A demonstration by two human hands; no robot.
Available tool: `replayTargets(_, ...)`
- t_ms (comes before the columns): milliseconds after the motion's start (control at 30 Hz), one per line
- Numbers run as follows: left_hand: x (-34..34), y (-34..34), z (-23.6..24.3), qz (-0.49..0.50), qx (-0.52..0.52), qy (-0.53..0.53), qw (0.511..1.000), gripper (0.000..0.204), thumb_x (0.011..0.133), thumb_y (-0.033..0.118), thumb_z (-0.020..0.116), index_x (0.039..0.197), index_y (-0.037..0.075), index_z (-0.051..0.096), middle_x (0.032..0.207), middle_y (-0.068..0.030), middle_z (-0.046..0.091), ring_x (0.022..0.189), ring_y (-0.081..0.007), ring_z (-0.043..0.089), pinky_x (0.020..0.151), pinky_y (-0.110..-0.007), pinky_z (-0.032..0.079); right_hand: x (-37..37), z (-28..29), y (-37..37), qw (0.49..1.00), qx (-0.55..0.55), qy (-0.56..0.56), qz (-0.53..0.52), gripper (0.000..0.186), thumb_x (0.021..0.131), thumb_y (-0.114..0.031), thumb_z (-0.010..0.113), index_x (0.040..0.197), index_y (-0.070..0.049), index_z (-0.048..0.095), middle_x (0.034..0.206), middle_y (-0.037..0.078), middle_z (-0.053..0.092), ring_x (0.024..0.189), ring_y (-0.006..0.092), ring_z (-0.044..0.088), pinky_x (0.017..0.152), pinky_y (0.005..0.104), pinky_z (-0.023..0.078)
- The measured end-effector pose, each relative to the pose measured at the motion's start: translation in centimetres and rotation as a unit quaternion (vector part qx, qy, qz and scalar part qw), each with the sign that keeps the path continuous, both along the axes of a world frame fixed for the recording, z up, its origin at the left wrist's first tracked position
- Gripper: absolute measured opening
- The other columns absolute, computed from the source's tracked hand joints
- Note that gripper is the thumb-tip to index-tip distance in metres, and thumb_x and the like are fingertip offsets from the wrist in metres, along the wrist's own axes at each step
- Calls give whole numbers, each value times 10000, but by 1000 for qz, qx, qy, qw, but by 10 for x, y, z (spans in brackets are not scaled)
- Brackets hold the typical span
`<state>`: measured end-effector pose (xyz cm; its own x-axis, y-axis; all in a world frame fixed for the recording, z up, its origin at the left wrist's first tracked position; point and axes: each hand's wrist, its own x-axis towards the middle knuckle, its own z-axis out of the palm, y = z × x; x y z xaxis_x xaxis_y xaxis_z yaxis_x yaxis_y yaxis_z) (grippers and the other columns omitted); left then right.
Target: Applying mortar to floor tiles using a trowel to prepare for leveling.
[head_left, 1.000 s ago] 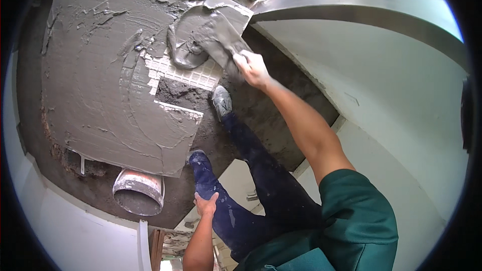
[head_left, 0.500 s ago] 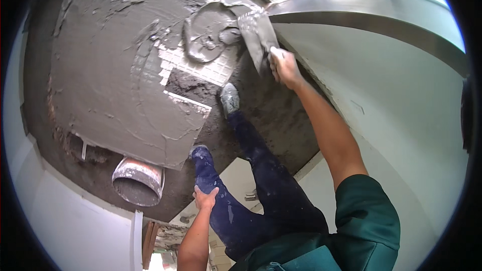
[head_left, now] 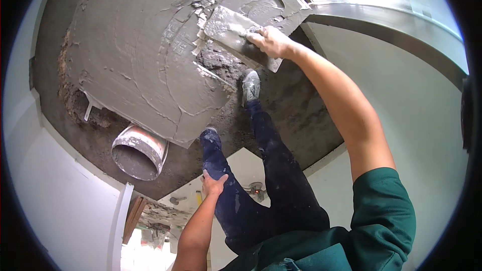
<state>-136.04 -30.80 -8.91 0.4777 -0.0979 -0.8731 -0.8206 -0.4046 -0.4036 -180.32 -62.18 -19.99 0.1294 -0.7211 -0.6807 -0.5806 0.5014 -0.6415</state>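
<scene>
My right hand (head_left: 273, 42) is closed round the handle of a flat steel plastering trowel (head_left: 228, 26). Its blade lies over the wet grey mortar (head_left: 125, 40), across the corner where a strip of bare tile backing was exposed. The mortar coats a broad slab and carries curved ridges and swirl marks. A rough dark patch (head_left: 221, 62) shows just below the blade, beside my grey-smeared right shoe (head_left: 251, 85). My left hand (head_left: 214, 184) rests on my left leg near the knee, thumb and fingers spread against the dark blue trousers.
A mortar-crusted bucket (head_left: 138, 155) lies on its side at the slab's near left edge. A small white plastic piece (head_left: 89, 108) sticks out beside it. White walls (head_left: 381, 85) curve round both sides, and a metal sill (head_left: 391, 22) runs along the far right.
The trowel has swept left from the right edge over the mortar, turning flatter. The swirled mound and most of the bare white patch are spread or covered. My left hand stays on the leg.
</scene>
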Motion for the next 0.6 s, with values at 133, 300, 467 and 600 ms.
replayTargets(133,2,5,-4,1,15,-7,1000,1169,716,548,879,1613,102,275,1568,-234,421,1416,-395,479,1172,-494,404,51,-3,14,995,-5,96,26,569,1050,-555,477,1115,-53,736,990,227,748,951,358,733,902,464,557)
replayTargets(300,5,4,-4,-13,3,8,1000,1210,701,599,867,1623,114,252,1578,-260,400,1398,-399,503,1143,-507,422,110,5,15,995,26,74,-56,568,1047,-512,483,1131,9,694,1029,258,736,991,422,707,916,481,547)
replayTargets(467,4,2,-1,-21,1,8,1000,1209,703,597,867,1620,109,251,1583,-245,395,1377,-404,520,1128,-503,436,98,17,1,996,9,38,81,590,1045,-540,480,1207,-16,695,1064,269,730,1018,408,714,938,482,545)
replayTargets(600,5,10,-1,-20,3,3,1000,1201,706,604,862,1617,109,257,1581,-228,392,1347,-403,543,1111,-500,451,73,19,-41,996,-71,44,-16,575,1049,-566,488,1212,-67,722,962,195,746,872,305,750,803,463,585)
